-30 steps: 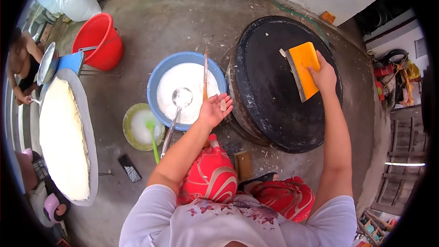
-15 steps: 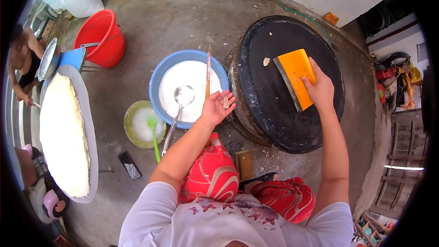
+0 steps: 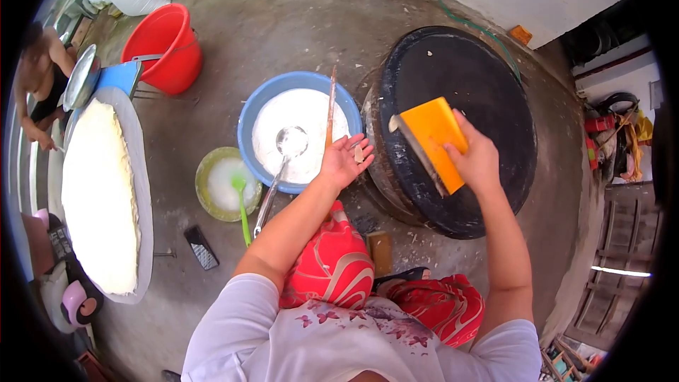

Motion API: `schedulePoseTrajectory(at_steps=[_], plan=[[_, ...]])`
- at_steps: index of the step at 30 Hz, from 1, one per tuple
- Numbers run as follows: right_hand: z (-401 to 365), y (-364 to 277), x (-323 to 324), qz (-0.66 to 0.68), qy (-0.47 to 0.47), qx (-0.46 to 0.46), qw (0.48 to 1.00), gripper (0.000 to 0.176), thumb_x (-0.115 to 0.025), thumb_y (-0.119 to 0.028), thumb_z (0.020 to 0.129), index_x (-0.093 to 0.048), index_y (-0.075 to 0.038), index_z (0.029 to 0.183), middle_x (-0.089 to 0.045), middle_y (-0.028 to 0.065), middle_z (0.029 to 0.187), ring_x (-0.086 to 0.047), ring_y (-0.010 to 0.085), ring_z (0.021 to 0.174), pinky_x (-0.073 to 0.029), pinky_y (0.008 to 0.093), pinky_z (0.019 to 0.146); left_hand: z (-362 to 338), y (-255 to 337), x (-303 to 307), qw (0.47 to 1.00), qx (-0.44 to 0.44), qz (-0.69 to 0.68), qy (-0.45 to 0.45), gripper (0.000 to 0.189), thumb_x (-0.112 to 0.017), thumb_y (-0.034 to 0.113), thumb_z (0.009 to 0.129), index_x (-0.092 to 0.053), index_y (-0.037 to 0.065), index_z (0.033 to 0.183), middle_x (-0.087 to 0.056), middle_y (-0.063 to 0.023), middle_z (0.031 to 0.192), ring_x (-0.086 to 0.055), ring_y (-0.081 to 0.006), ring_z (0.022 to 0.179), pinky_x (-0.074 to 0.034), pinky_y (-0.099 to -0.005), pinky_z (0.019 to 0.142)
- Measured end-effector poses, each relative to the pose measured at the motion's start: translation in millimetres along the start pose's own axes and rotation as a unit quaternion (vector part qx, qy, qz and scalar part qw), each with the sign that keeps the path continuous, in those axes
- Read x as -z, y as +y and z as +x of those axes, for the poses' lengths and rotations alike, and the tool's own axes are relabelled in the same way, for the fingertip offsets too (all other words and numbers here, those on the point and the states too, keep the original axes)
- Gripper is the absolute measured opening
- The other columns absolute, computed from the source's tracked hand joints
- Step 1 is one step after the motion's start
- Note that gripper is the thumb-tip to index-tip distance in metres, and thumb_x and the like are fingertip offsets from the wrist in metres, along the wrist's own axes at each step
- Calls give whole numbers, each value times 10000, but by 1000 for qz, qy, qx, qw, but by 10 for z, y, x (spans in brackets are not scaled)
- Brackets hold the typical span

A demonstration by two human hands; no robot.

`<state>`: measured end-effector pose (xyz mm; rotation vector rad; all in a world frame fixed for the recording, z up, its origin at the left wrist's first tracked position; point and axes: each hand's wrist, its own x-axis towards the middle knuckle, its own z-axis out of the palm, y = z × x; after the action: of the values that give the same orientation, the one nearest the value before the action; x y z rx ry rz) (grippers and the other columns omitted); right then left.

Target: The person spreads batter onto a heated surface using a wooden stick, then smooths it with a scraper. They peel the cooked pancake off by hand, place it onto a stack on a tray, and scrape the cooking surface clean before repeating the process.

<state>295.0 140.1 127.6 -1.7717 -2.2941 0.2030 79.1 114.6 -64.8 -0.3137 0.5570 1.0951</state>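
My right hand (image 3: 475, 159) grips a yellow scraper (image 3: 437, 143), its grey edge low over the left part of the round black griddle (image 3: 488, 85). A pale scrap (image 3: 393, 124) sits against the scraper's upper left corner, near the griddle's rim. Palm up, my left hand (image 3: 345, 159) has its fingers spread, with a small pale flake (image 3: 359, 153) lying on them. It is beside the blue basin (image 3: 247, 110) of white batter, which holds a metal ladle (image 3: 272, 194). A wooden stick (image 3: 332, 102) lies across the basin's right side.
A green bowl (image 3: 204, 194) with whitish liquid and a green spoon (image 3: 244, 219) stands left of the basin. A phone-like black object (image 3: 201, 246) lies on the floor. Further left are a red bucket (image 3: 185, 64), a table with a large pale sheet (image 3: 99, 198) and another person (image 3: 42, 74).
My right hand has drawn the scraper leftward across the griddle, and the pale scrap has moved to the left rim with it. The view has shifted slightly.
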Motion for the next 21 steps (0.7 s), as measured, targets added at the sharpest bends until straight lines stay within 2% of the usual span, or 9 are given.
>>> schedulePoseTrajectory(at_steps=[2, 5, 8, 10, 14, 16, 17, 19, 21], plan=[[-166, -172, -31, 39, -2, 43, 998, 561, -659, -142, 676, -483, -145, 1209, -603, 154, 933, -589, 305, 833, -478, 345, 728, -19, -4, -29, 1000, 3, -3, 6, 382, -327, 267, 908, -419, 0, 1166, -486, -135, 1126, -493, -284, 1029, -392, -430, 906], [-372, -313, -29, 54, -32, 31, 998, 545, -661, -146, 686, -489, -132, 1202, -602, 156, 968, -589, 309, 858, -477, 340, 751, -39, -9, 8, 1000, 11, -5, -24, 333, -330, 205, 913, -421, -7, 1153, -491, -137, 1096, -510, -278, 989, -416, -419, 884], [-558, -322, 6, 120, -16, 6, 993, 540, -660, -122, 697, -482, -102, 1206, -595, 163, 1012, -596, 284, 900, -469, 306, 785, -136, 31, -6, 1000, -1, 18, -7, 315, -347, 176, 909, -419, -12, 1151, -494, -138, 1079, -526, -270, 954, -438, -408, 864], [-696, -270, 42, 208, 12, -38, 977, 530, -652, -84, 710, -473, -61, 1208, -597, 160, 1035, -601, 235, 933, -450, 277, 817, -351, 76, -128, 999, -22, 37, -3, 314, -376, 160, 897, -419, -33, 1141, -493, -150, 1072, -535, -272, 930, -451, -398, 852], [-1058, -180, 162, 261, 43, -67, 962, 510, -636, -41, 719, -471, -27, 1201, -591, 142, 1062, -580, 196, 970, -433, 267, 841, -957, 207, -460, 996, -26, 48, -69, 379, -414, 190, 880, -406, -76, 1150, -479, -186, 1115, -521, -298, 999, -435, -401, 883], [-1247, -136, 185, 362, 66, -120, 922, 490, -635, -37, 729, -475, -9, 1191, -573, 121, 1096, -556, 197, 1001, -425, 287, 865, -1445, 248, -759, 981, -18, 59, -185, 436, -405, 231, 884, -378, -81, 1187, -448, -212, 1179, -462, -321, 1104, -384, -418, 946], [-1329, -100, 188, 362, 63, -146, 919, 484, -639, -37, 732, -476, 0, 1187, -559, 120, 1116, -547, 208, 1012, -419, 289, 877, -1680, 258, -878, 980, -25, 62, -186, 436, -405, 231, 884, -378, -81, 1187, -448, -212, 1179, -462, -321, 1104, -384, -418, 946], [-1461, -118, 226, 351, 68, -155, 921, 482, -640, -41, 735, -477, -1, 1187, -557, 123, 1118, -545, 210, 1014, -418, 291, 880, -2158, 254, -1119, 957, -15, 58, -285, 506, -390, 286, 889, -338, -86, 1227, -382, -243, 1256, -363, -341, 1201, -297, -437, 1011], [-1563, -182, 250, 341, 65, -155, 925, 480, -640, -45, 738, -478, -2, 1187, -556, 126, 1119, -543, 212, 1015, -417, 293, 883, -2731, 192, -1345, 951, -9, 50, -306, 564, -377, 327, 890, -288, -89, 1261, -319, -260, 1304, -278, -348, 1253, -227, -447, 1042]])
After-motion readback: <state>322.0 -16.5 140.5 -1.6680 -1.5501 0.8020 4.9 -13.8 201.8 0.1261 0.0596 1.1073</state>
